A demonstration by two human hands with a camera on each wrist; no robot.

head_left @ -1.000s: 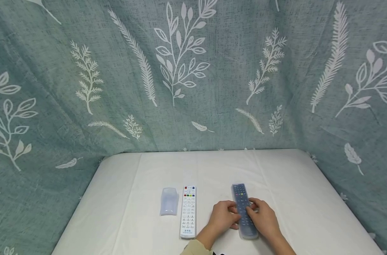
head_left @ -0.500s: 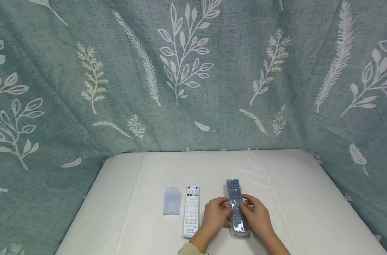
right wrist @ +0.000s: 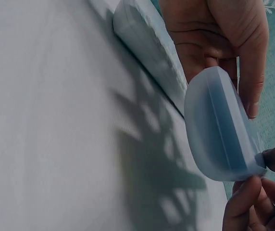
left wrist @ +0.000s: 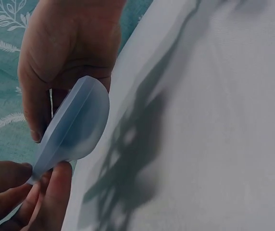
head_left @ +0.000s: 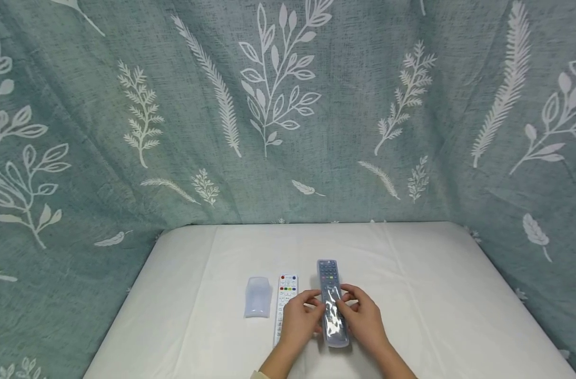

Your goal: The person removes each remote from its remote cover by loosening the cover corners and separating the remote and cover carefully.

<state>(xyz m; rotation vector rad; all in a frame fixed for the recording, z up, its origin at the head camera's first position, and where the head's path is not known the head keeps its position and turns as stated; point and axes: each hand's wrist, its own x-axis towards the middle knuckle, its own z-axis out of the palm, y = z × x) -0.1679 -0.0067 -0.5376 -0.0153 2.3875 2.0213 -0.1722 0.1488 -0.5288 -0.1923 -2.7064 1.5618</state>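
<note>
Near the front edge of the table: the dark remote in its clear silicone sleeve, lengthwise, button face up, between both hands.
Sleeve: translucent, bluish; its rounded closed end is at the near end of the remote and shows in both wrist views.
Left hand: grips the sleeved remote at its left side, fingers curled on the edge about mid-length.
Right hand: grips the right side opposite, thumb and fingertips pinching the sleeve.
Remote height: lifted clear of the table at its near end in the wrist views.
White remote: flat on the table just left of the left hand, partly hidden by it.
Spare clear sleeve: lying empty just left of the white remote.
Table: covered in white cloth.
Backdrop: green fabric printed with white leaves.
</note>
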